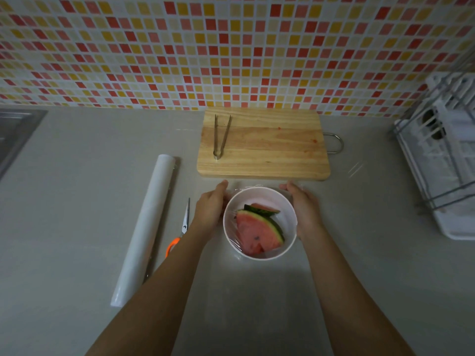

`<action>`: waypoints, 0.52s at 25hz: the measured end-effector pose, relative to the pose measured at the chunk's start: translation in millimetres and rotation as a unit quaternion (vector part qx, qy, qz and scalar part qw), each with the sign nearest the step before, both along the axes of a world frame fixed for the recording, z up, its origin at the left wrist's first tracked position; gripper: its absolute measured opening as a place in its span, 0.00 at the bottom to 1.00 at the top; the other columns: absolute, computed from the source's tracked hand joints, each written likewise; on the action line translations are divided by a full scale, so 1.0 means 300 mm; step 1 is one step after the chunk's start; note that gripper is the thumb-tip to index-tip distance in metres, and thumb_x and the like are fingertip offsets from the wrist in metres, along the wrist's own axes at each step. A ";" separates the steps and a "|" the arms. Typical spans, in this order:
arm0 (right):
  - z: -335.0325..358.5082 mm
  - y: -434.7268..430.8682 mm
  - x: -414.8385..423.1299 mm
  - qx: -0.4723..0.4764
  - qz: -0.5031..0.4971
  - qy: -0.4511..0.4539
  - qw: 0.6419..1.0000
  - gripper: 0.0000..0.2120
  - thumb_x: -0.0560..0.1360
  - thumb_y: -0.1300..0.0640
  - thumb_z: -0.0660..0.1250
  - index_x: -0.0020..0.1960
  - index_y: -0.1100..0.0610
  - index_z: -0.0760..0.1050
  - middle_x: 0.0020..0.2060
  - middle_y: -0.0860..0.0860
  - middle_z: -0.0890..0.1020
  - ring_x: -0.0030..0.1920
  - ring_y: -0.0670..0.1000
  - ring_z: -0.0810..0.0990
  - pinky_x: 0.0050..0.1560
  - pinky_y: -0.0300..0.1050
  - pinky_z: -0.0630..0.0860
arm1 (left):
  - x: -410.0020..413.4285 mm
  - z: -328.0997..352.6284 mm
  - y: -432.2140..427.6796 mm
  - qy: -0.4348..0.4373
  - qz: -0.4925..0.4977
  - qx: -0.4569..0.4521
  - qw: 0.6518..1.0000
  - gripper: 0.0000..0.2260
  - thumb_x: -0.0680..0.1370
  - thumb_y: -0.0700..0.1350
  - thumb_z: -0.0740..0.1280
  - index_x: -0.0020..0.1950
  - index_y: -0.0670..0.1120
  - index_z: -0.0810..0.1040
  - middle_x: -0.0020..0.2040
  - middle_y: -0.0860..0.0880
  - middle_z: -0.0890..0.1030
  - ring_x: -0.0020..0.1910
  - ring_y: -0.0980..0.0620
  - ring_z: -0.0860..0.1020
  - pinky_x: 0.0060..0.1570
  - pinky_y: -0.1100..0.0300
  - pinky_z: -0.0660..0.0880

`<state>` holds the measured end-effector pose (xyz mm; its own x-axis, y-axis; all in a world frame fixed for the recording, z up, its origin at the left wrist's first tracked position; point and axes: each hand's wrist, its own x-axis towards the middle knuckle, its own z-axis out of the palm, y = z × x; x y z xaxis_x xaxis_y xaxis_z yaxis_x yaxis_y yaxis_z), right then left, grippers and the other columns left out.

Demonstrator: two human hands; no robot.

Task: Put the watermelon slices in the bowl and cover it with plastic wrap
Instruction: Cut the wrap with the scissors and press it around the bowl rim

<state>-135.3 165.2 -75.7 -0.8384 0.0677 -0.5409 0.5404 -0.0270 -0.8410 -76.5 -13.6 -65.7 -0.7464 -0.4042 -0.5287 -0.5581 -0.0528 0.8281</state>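
Observation:
A white bowl (pixel 288 217) stands on the grey counter in front of me with two watermelon slices (pixel 257 232) inside. Clear plastic wrap (pixel 241 187) is stretched over its top and hangs down its sides. My left hand (pixel 209 210) presses flat against the bowl's left side, over the wrap. My right hand (pixel 303 206) presses against the right side the same way. The roll of plastic wrap (pixel 146 227) lies to the left on the counter.
Orange-handled scissors (pixel 182 227) lie between the roll and my left arm. A wooden cutting board (pixel 270 147) with metal tongs (pixel 220 136) sits behind the bowl. A white dish rack (pixel 447 160) stands at the right, a sink (pixel 15 134) at far left.

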 end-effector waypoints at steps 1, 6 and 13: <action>-0.001 0.001 -0.002 -0.007 0.004 -0.009 1.000 0.11 0.74 0.49 0.65 0.39 0.53 0.82 0.44 0.56 0.84 0.44 0.56 0.81 0.47 0.51 0.77 | 0.006 0.000 -0.001 0.015 -0.006 -0.031 0.999 0.17 0.78 0.53 0.62 0.37 0.46 0.84 0.39 0.47 0.85 0.41 0.46 0.82 0.46 0.54 0.77; -0.003 0.000 0.000 0.006 0.020 0.003 1.000 0.11 0.74 0.49 0.65 0.39 0.53 0.81 0.40 0.53 0.85 0.41 0.54 0.82 0.44 0.49 0.78 | 0.005 0.014 0.021 0.062 -0.001 -0.127 0.990 0.15 0.79 0.45 0.62 0.40 0.35 0.77 0.37 0.41 0.80 0.38 0.49 0.76 0.40 0.57 0.72; 0.002 -0.012 0.004 0.044 0.016 0.042 0.998 0.12 0.75 0.50 0.64 0.36 0.51 0.80 0.38 0.50 0.84 0.43 0.54 0.82 0.48 0.50 0.77 | -0.019 0.030 0.020 0.056 -0.005 -0.229 0.972 0.14 0.79 0.43 0.58 0.36 0.41 0.76 0.31 0.51 0.77 0.33 0.53 0.73 0.30 0.64 0.66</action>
